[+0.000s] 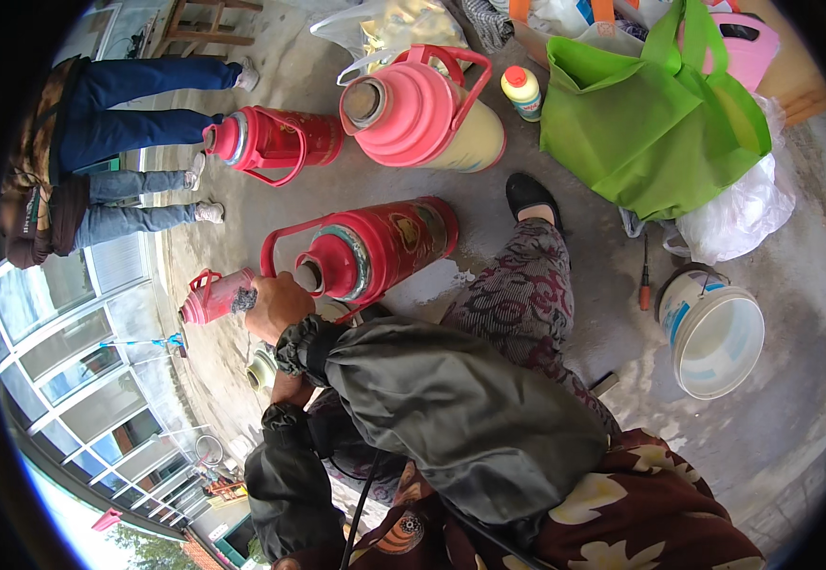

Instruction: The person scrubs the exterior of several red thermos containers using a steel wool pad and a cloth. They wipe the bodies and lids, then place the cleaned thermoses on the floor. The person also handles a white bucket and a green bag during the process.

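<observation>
My right hand (281, 308) is closed on a grey scouring pad (244, 300), beside the handle and stoppered mouth of a red thermos flask (399, 239). My left hand (292, 388) is largely hidden below the right forearm; its fingers and any hold are not visible. Near it shows the pale round mouth of a container (261, 370). A large pink and cream thermos flask (441, 117) stands by a red thermos flask with a metal collar (281, 142). A smaller pink thermos flask (217, 296) is beyond my right hand.
A white plastic bucket (719, 335), a screwdriver (645, 281), a green fabric bag (655, 128) and a red-capped bottle (522, 92) are on the concrete floor. A filled plastic bag (406, 32) lies behind the flasks. Two people (135, 128) stand farther off, before a windowed building.
</observation>
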A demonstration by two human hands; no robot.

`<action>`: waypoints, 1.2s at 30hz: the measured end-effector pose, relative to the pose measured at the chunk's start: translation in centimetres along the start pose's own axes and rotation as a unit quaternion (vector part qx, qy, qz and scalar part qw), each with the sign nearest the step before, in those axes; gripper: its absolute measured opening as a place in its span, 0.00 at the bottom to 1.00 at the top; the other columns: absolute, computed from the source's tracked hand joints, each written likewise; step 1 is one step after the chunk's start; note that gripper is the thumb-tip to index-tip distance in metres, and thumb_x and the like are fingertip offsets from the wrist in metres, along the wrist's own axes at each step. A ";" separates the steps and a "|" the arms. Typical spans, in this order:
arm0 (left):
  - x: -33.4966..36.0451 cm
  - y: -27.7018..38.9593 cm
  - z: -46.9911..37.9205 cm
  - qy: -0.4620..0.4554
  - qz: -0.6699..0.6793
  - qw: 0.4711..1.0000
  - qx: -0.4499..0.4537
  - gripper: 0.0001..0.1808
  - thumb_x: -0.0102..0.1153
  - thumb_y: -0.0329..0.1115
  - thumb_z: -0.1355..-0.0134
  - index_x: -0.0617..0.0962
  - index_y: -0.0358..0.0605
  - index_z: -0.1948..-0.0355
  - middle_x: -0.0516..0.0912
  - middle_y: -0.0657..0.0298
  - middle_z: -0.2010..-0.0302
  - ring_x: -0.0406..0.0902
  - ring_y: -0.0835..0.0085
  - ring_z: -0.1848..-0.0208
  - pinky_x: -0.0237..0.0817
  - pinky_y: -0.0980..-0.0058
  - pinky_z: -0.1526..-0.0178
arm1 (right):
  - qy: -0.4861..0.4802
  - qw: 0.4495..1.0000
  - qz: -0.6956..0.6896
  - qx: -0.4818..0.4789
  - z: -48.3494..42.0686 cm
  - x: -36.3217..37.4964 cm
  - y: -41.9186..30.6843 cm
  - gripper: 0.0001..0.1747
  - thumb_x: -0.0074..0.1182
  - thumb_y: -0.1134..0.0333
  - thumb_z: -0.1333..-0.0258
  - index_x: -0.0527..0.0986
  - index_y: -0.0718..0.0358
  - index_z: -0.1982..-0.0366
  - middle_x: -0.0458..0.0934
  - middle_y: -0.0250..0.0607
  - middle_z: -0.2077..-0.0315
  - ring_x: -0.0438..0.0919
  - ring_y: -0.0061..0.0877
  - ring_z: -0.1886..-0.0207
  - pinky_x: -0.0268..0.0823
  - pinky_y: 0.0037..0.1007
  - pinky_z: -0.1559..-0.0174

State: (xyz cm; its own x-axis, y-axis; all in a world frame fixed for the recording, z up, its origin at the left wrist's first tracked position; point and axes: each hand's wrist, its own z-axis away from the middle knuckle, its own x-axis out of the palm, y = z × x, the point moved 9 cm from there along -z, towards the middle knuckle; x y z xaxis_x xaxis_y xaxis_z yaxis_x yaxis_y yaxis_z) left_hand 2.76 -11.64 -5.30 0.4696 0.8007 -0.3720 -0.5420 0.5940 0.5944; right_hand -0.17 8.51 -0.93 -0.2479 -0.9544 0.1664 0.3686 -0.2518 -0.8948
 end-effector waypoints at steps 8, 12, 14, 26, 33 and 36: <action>-5.2 -5.0 -3.2 -0.061 0.215 0.972 0.071 0.18 0.47 0.25 0.38 0.72 0.35 0.46 0.77 0.53 0.48 0.77 0.59 0.49 0.68 0.61 0.45 | -0.079 0.989 0.100 -0.079 1.7 0.7 -1.6 0.20 0.52 0.66 0.63 0.79 0.61 0.62 0.80 0.54 0.67 0.79 0.45 0.60 0.70 0.40 0.56; -5.7 -3.5 -4.5 -0.084 0.027 0.974 0.211 0.20 0.37 0.29 0.35 0.68 0.38 0.43 0.74 0.55 0.45 0.72 0.59 0.43 0.63 0.58 0.40 | -0.106 0.979 0.144 -0.095 2.0 0.9 -1.9 0.20 0.52 0.66 0.66 0.80 0.62 0.64 0.80 0.54 0.68 0.79 0.44 0.61 0.70 0.39 0.58; -6.1 -5.3 -6.0 -0.082 0.369 0.924 0.064 0.21 0.37 0.29 0.35 0.67 0.39 0.42 0.73 0.55 0.43 0.72 0.60 0.43 0.62 0.58 0.40 | -0.079 0.979 0.144 -0.118 2.0 0.4 -2.3 0.17 0.53 0.66 0.66 0.80 0.64 0.68 0.80 0.54 0.70 0.80 0.45 0.62 0.71 0.40 0.60; -6.8 -1.1 -4.7 0.017 0.561 0.811 0.166 0.19 0.43 0.39 0.31 0.71 0.36 0.47 0.78 0.53 0.50 0.76 0.59 0.50 0.67 0.57 0.45 | -0.097 0.982 0.120 -0.105 0.9 0.5 -3.5 0.28 0.60 0.57 0.67 0.77 0.69 0.62 0.80 0.55 0.72 0.80 0.42 0.67 0.69 0.36 0.61; -8.1 0.6 -2.2 0.032 0.595 0.771 0.225 0.17 0.44 0.33 0.33 0.69 0.37 0.45 0.76 0.58 0.50 0.76 0.63 0.50 0.69 0.62 0.47 | -0.119 0.989 -0.070 -0.056 -2.1 0.2 -4.7 0.14 0.60 0.71 0.53 0.75 0.69 0.63 0.79 0.36 0.72 0.77 0.20 0.72 0.70 0.23 0.68; -8.3 0.6 -1.5 0.049 0.612 0.762 0.206 0.16 0.44 0.32 0.33 0.70 0.37 0.47 0.78 0.58 0.54 0.78 0.66 0.54 0.71 0.64 0.50 | -0.105 0.986 -0.116 -0.051 -4.7 -0.3 -5.0 0.12 0.59 0.71 0.53 0.76 0.68 0.64 0.78 0.36 0.73 0.77 0.21 0.74 0.70 0.24 0.71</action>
State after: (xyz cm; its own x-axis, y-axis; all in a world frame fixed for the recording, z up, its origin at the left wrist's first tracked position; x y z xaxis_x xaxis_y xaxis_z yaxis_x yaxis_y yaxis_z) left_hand -2.46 -17.78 -2.93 -0.2778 0.7490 0.6015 -0.2571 -0.6613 0.7047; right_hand -6.14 10.84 1.59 -0.1196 -0.8881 0.4438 0.2295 -0.4596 -0.8579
